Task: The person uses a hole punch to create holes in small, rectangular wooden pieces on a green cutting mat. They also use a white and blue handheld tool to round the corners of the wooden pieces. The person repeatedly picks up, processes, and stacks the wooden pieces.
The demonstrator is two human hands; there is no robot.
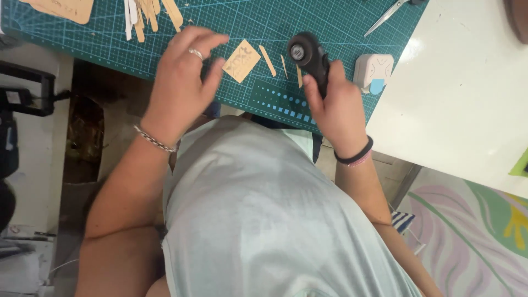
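Biggest thing in the shot is the green cutting mat (pixel 264 22) with its grid lines, spread over the far side of the scene and butting up against a white table (pixel 462 99) on the right. The person's pale shirt fills the near half of the view.

The left hand (pixel 181 82) hovers over the near edge of the mat with fingers spread loosely, holding nothing; there's a ring on one finger and a braided bracelet at the wrist. The right hand (pixel 335 104) is wrapped around the handle of a black rotary cutter (pixel 311 55), whose round blade head points to the far side, over the mat.

Between the two hands lies a small square wooden piece (pixel 241 60) with cut-out patterns, flat on the mat just right of the left fingertips. A few thin wooden strips (pixel 268 60) lie just beside it, toward the cutter.

Right of the cutter sits a white corner punch (pixel 373 71) with a blue tab. Far left there's a pile of wooden sticks (pixel 151 14), and scissors (pixel 388 14) rest at the far right edge of the mat.
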